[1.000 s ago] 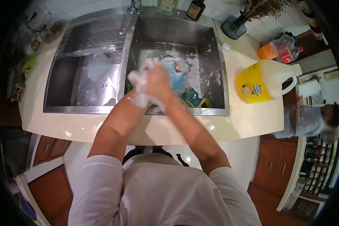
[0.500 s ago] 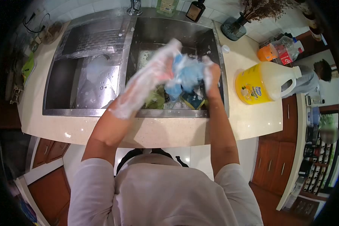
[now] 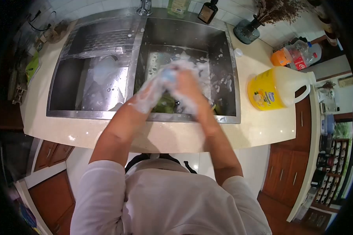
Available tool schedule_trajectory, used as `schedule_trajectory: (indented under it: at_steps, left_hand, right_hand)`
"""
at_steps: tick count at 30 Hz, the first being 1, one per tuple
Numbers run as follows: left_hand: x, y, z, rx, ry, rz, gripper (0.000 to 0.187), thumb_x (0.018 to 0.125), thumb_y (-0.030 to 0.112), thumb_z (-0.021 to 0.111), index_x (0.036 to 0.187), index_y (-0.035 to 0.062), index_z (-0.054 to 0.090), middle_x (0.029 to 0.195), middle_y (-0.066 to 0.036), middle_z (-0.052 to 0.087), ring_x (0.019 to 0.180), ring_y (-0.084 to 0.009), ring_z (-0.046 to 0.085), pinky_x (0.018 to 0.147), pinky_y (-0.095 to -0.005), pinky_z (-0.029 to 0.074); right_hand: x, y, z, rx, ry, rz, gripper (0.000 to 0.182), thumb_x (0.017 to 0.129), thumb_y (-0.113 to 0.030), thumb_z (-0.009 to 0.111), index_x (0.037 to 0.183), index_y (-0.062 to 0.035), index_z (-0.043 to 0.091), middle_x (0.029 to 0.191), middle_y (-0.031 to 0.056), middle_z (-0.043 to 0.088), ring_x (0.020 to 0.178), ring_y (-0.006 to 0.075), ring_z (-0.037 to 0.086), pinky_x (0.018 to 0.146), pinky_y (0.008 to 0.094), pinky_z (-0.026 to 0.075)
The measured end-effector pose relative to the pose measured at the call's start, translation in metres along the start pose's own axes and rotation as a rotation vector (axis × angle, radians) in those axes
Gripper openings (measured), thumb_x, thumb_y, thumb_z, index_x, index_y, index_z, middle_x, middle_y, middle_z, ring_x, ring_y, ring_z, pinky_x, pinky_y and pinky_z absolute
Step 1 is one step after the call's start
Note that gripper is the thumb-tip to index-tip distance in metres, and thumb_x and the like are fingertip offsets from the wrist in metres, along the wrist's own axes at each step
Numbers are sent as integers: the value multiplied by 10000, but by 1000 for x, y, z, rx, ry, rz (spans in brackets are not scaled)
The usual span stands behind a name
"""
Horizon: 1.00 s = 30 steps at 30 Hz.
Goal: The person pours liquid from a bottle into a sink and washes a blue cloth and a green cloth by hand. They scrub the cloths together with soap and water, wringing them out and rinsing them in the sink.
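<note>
My left hand (image 3: 157,85), coated in white suds, and my right hand (image 3: 187,84) come together over the right sink basin (image 3: 186,29). Bunched up between them is a blue cloth (image 3: 168,75), mostly hidden by foam and fingers. Both hands look closed on it, though motion blurs the fingers. Beneath my wrists a green cloth (image 3: 164,104) lies at the near side of the basin. Foam clings to the basin's floor and right wall.
A ribbed drain tray (image 3: 100,45) spans the back of the left basin. A large yellow jug (image 3: 268,88) stands on the counter at right, near a white cap (image 3: 238,52). A dark bottle (image 3: 208,11) and a glass vase (image 3: 247,30) stand behind; the faucet (image 3: 144,8) is at the back.
The blue cloth, spread between my hands before, is now bunched small. My right hand has moved left to meet my left hand. The person at far right is out of view.
</note>
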State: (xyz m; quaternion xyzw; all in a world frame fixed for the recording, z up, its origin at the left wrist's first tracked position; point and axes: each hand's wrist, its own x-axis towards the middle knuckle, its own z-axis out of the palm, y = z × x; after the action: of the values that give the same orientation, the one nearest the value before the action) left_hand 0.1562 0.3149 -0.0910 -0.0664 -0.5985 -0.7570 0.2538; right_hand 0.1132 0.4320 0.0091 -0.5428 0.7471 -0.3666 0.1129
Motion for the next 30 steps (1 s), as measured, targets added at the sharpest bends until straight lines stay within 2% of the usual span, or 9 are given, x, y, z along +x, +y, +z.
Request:
schedule_trajectory:
  at_steps: [4,7,13,15,18,23,26,27,30]
  left_hand:
    - [42,-36,37,-751,256,-499,647,811,345,563,1268,-53,338,1235,-187,449,1042,-272,507,877,-353,440]
    - [60,-51,53,-887,197,-554,664,798,348,578,1273,-46,334,1244,-180,443,1044,-265,506,878,-347,437]
    - [56,-31,57,-833,94,-671,699,774,355,607,1285,-30,326,1261,-167,431,1048,-251,502,879,-334,430]
    - [56,-19,56,-617,47,-755,711,766,357,617,1288,-25,324,1267,-162,426,1049,-246,501,880,-330,428]
    - [65,23,58,804,-108,-1290,729,754,361,632,1294,-17,320,1275,-156,420,1051,-239,500,881,-324,425]
    - [15,-30,-43,297,-399,-459,361,643,258,689,913,32,605,807,-28,586,757,-174,521,722,-246,396]
    - [35,48,-17,608,-198,-985,380,639,261,694,914,19,594,800,-39,580,770,-178,526,723,-233,392]
    - [6,27,-27,457,3,-508,355,660,271,690,877,8,591,853,-56,573,821,-186,527,749,-239,394]
    - [43,63,-21,-267,49,-571,297,811,220,567,1006,6,501,958,-93,556,896,-216,542,808,-353,428]
  right_hand:
    - [9,40,36,-500,353,-194,273,712,-318,648,722,-48,610,802,125,586,775,281,570,740,381,437]
    - [21,52,-31,29,437,330,272,734,-336,634,639,-82,617,595,79,585,523,226,575,517,347,463]
    - [5,59,24,-392,580,-458,326,661,-375,651,616,-71,541,628,122,534,538,264,517,512,390,402]
    - [10,87,7,-512,577,-407,314,669,-342,645,684,-38,570,635,126,551,569,290,546,521,393,423]
    - [9,130,-60,-385,457,326,412,729,-386,608,761,24,575,749,220,590,712,362,589,631,428,465]
    - [8,78,-87,-174,413,376,505,808,-443,513,770,54,599,846,240,593,829,362,568,718,376,418]
    - [9,81,-115,-20,610,322,504,832,-440,487,807,47,612,824,214,599,788,319,579,703,370,428]
    - [7,91,-130,-20,612,320,504,832,-440,487,807,47,612,824,214,599,788,319,579,703,370,428]
    - [1,103,-159,-8,527,478,483,839,-440,490,902,23,612,823,159,612,771,231,585,681,349,447]
